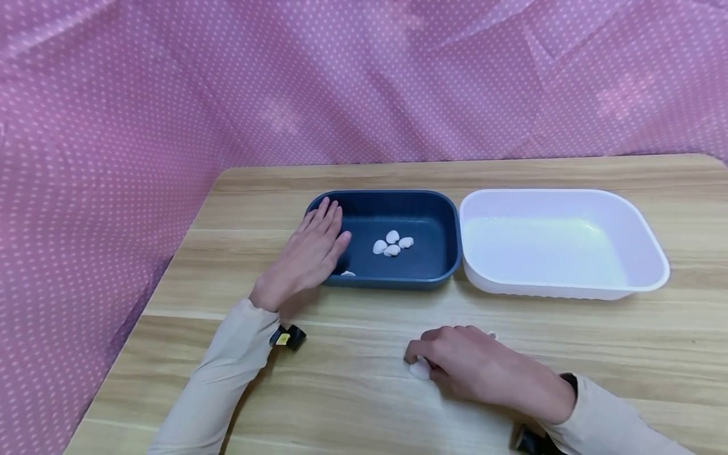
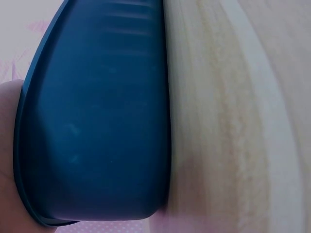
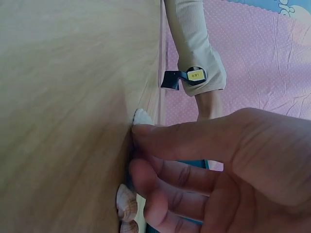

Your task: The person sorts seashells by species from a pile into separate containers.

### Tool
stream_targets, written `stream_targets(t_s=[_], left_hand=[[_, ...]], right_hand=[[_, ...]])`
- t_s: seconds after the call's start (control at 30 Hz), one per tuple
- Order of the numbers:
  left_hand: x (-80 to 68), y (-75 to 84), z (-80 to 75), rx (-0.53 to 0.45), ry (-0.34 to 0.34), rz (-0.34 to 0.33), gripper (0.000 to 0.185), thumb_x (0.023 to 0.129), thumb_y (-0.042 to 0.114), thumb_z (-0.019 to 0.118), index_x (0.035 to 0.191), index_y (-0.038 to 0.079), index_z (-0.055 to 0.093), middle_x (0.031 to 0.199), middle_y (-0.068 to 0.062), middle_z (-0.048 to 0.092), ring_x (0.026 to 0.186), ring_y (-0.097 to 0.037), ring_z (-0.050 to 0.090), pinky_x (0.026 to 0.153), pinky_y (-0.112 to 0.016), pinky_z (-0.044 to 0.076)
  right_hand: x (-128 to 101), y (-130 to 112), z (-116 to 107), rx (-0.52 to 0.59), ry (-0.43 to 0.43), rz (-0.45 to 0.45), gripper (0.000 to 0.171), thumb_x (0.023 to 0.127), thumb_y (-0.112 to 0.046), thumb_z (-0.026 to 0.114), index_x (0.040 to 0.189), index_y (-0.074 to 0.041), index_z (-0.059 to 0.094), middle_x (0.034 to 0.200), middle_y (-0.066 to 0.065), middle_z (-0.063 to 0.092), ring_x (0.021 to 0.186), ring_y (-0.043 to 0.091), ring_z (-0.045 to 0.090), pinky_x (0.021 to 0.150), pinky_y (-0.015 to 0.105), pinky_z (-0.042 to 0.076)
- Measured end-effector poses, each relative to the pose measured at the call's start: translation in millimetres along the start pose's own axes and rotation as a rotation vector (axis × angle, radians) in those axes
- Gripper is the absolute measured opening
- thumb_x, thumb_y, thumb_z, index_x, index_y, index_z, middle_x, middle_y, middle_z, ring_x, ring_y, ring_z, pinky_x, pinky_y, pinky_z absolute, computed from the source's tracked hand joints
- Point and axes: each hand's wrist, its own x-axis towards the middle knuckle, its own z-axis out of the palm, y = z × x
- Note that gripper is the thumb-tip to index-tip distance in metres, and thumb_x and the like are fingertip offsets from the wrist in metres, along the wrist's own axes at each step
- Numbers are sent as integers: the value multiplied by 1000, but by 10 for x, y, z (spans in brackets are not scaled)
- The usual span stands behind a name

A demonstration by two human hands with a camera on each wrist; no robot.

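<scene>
Left hand point(image 1: 309, 253) lies flat, fingers straight, on the left rim of the dark blue tray point(image 1: 432, 212), while right hand point(image 1: 474, 366) pinches a white shell point(image 1: 419, 368) on the table point(image 1: 352, 392) near the tray, bare wood around it.

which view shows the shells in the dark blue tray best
The head view: the shells lie in plain sight on the floor of the dark blue tray, four clustered and one near the front wall. The left wrist view shows only the tray's outer wall; the right wrist view shows no tray shells.
</scene>
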Motion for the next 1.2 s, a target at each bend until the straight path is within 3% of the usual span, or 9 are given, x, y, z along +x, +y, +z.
stream_targets(t_s=[0.43, 0.53, 0.67, 0.8, 1.07, 1.2], left_hand=[[-7, 0, 2, -5, 6, -12, 67, 105, 46, 13, 153, -1, 7, 161, -14, 3, 147, -22, -11, 119, -40, -3], [-6, 0, 6, -7, 8, -10, 67, 105, 46, 13, 153, -1, 7, 161, -14, 3, 147, -21, -11, 119, -40, -3], [-6, 3, 3, -13, 8, -10, 68, 104, 47, 12, 153, 0, 7, 161, -14, 3, 147, -21, -11, 119, -40, -3], [-6, 5, 0, -18, 9, -12, 68, 104, 47, 13, 153, -1, 7, 161, -14, 4, 147, -21, -10, 119, -40, -3], [-9, 10, -5, -24, 9, -18, 68, 105, 47, 13, 153, -1, 9, 161, -13, 4, 147, -22, -10, 119, -40, -3], [-9, 12, -7, -24, 12, -14, 68, 105, 46, 13, 153, -2, 9, 161, -14, 5, 147, -22, -9, 119, -40, -3]], right_hand=[[12, -3, 43, -84, 65, 57, 18, 83, -18, 74, 85, -20, 57, 73, -13, 49, 61, 7, 45, 56, 26, 39], [18, -7, 37, -45, 66, 63, 17, 83, -17, 75, 94, -20, 63, 79, -12, 56, 66, 6, 49, 59, 27, 44], [19, -2, 12, 20, 42, 55, 30, 82, -8, 75, 107, -24, 68, 88, -12, 59, 72, 5, 52, 65, 27, 48], [9, 9, 12, -2, 53, 41, 29, 82, -4, 73, 102, -25, 69, 87, -12, 56, 72, 6, 52, 63, 27, 47], [14, 18, 11, 6, 34, 33, 21, 81, -15, 78, 96, -21, 65, 79, -12, 49, 66, 5, 46, 58, 24, 40], [18, 16, 20, 9, 35, 45, 21, 82, -16, 77, 98, -20, 64, 84, -12, 54, 69, 5, 49, 61, 25, 44]])
